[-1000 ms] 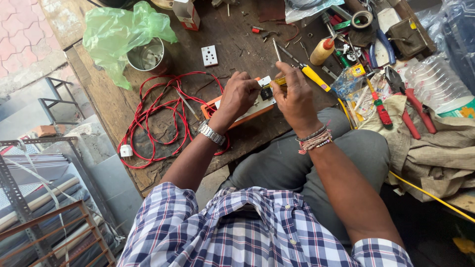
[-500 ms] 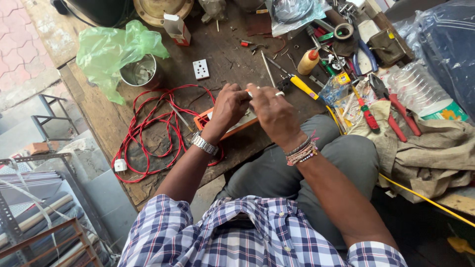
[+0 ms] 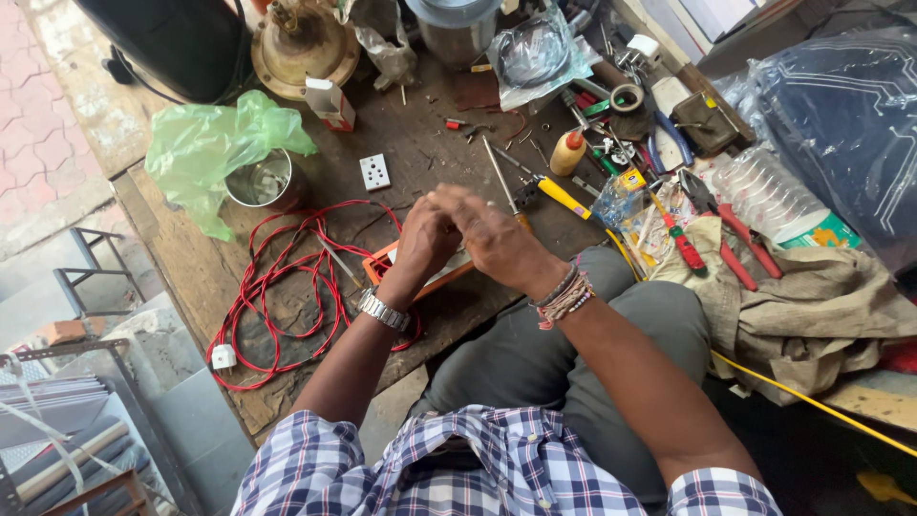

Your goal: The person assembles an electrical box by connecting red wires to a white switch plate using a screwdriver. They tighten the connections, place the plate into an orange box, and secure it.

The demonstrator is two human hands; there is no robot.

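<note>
My left hand (image 3: 423,239), with a metal watch on its wrist, and my right hand (image 3: 494,239), with bead bracelets, are pressed together fingertip to fingertip over the wooden bench (image 3: 420,143). Whatever lies between the fingers is hidden. Just under the hands sits an orange and white box (image 3: 384,260), mostly covered by them. A red cable (image 3: 287,287) lies in loops to its left and ends in a white plug (image 3: 223,356). A yellow-handled screwdriver (image 3: 565,199) rests right of my right hand. A white socket (image 3: 375,172) lies beyond the hands.
A metal tin (image 3: 256,182) in a green plastic bag stands at the left. Pliers with red handles (image 3: 735,247), a yellow bottle (image 3: 568,153), a tape roll (image 3: 628,97) and small tools crowd the right. A brown cloth (image 3: 821,306) and yellow cable (image 3: 812,403) lie beside my knee.
My right hand has moved left to meet the left hand, and both have risen a little off the orange box. The view has tilted further up the bench.
</note>
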